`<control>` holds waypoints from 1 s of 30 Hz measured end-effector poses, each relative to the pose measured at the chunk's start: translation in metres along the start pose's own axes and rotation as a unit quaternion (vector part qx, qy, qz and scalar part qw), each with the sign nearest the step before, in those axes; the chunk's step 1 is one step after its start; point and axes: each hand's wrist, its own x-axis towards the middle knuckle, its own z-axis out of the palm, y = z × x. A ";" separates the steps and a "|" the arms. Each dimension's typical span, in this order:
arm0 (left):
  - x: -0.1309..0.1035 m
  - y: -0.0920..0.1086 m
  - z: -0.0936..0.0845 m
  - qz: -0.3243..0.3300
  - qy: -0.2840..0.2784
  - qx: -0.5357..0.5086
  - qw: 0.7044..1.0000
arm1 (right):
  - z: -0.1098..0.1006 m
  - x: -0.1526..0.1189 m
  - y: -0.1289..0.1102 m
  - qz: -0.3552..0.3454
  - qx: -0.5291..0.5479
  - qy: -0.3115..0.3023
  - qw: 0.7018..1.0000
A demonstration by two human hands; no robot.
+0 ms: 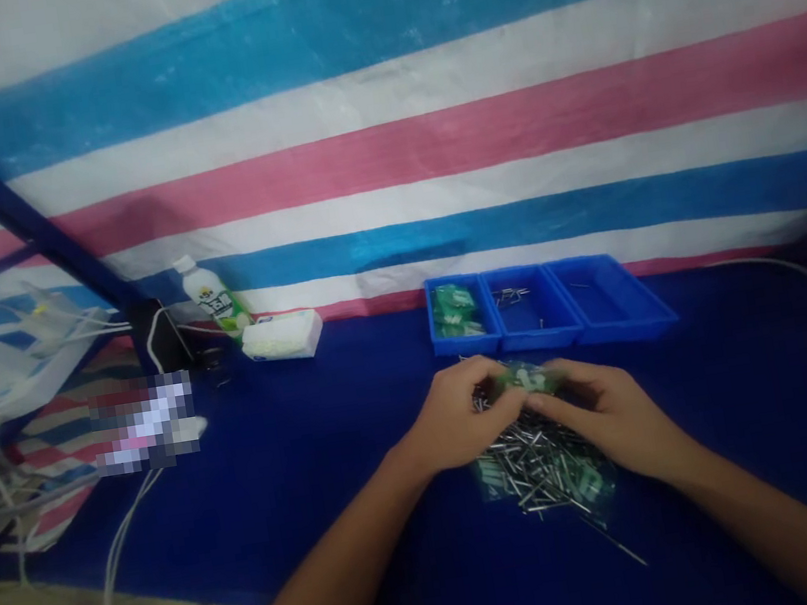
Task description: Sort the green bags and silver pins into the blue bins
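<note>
Between my two hands is a small green-and-clear plastic bag (pixel 534 379), pinched at its near edge. My left hand (pixel 462 415) has thumb and fingers closed on its left side. On the other side my right hand (pixel 606 409) grips it the same way, thumbs almost meeting. Below them lies a heap of thin metal pins, perhaps nails (pixel 529 461), partly covered by my hands. More green printed bags (pixel 589 482) lie under and among the pins. One long thin rod (pixel 622 545) sticks out toward the front.
Three joined blue trays (pixel 615 296) stand behind my hands; the left one holds green bags (pixel 456 310), the middle some metal pieces (pixel 513 296). Left of them are a tissue pack (pixel 283 336) and a bottle (pixel 211 296). White cables (pixel 112 558) hang over the table's left edge.
</note>
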 end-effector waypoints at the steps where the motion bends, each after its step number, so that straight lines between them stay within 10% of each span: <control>1: 0.000 0.000 -0.001 -0.004 -0.008 -0.010 1.000 | 0.000 0.000 0.001 0.002 0.007 0.001 1.000; 30: 0.001 0.003 -0.006 -0.035 -0.009 0.000 0.999 | -0.004 -0.003 0.012 0.009 -0.020 0.029 0.999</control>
